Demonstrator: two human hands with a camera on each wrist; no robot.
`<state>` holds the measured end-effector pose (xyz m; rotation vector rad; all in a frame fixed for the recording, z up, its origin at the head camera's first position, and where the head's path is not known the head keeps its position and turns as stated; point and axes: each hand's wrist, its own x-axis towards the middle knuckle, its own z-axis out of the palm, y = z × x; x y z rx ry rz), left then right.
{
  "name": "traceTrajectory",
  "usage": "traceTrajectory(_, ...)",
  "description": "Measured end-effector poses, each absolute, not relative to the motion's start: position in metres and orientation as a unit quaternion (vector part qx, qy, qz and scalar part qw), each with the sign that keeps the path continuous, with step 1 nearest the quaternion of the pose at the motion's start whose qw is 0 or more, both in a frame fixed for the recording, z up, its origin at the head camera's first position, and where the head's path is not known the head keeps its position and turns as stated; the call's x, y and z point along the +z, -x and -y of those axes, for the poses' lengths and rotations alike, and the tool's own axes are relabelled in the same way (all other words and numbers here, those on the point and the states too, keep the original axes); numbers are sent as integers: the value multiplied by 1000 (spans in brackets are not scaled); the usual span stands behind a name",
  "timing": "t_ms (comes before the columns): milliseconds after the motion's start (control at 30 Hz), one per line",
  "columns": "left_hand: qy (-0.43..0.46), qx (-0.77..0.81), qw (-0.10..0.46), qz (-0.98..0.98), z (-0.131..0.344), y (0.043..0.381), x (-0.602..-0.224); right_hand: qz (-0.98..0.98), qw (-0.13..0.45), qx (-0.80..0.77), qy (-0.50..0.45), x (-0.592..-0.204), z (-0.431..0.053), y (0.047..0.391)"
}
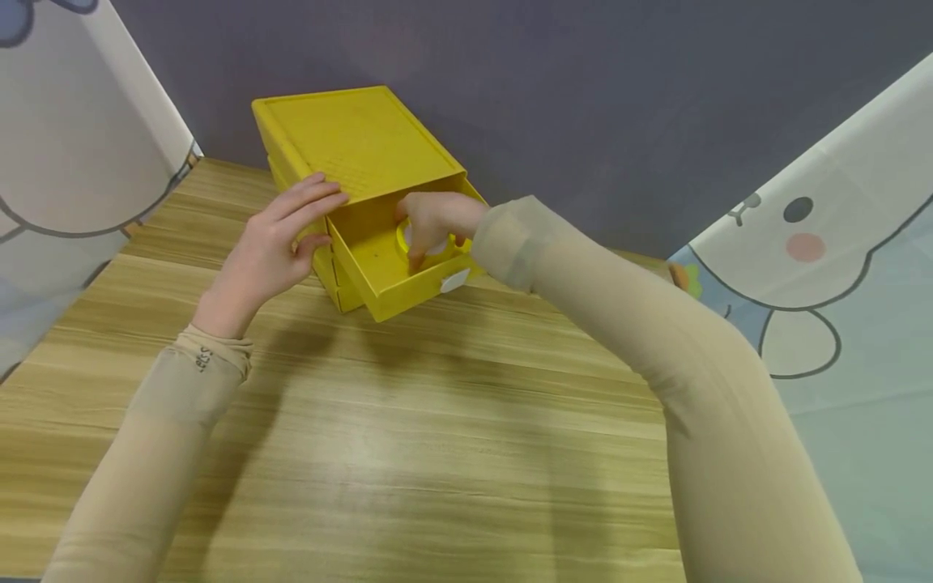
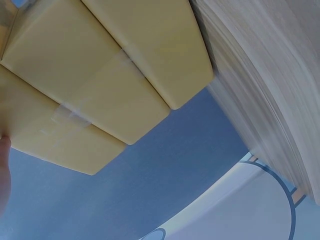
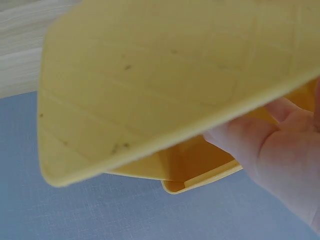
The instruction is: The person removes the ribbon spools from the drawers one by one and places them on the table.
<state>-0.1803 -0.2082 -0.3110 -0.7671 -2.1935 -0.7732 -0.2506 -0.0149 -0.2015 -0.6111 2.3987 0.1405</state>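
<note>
A yellow drawer cabinet stands on the table, its top drawer pulled out. My left hand rests on the cabinet's front left top edge, fingers extended over it and thumb by the side. Inside the drawer, my right hand has its fingers curled down around a round thing with a yellow rim and whitish middle. That round thing is partly covered by the fingers, so its kind is unclear. In the right wrist view, the drawer's side wall hides the fingertips.
A white handle sits on the drawer front. The wood-grain table spreads in front of the cabinet. Behind stands a dark grey wall surface, with cartoon-print cloth at the right and left. Lower tiers show in the left wrist view.
</note>
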Motion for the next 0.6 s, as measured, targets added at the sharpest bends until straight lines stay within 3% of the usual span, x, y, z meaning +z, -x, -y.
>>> traceTrajectory(600, 295, -291, 340, 845, 211, 186, -313, -911, 339, -18, 235, -168, -7, 251)
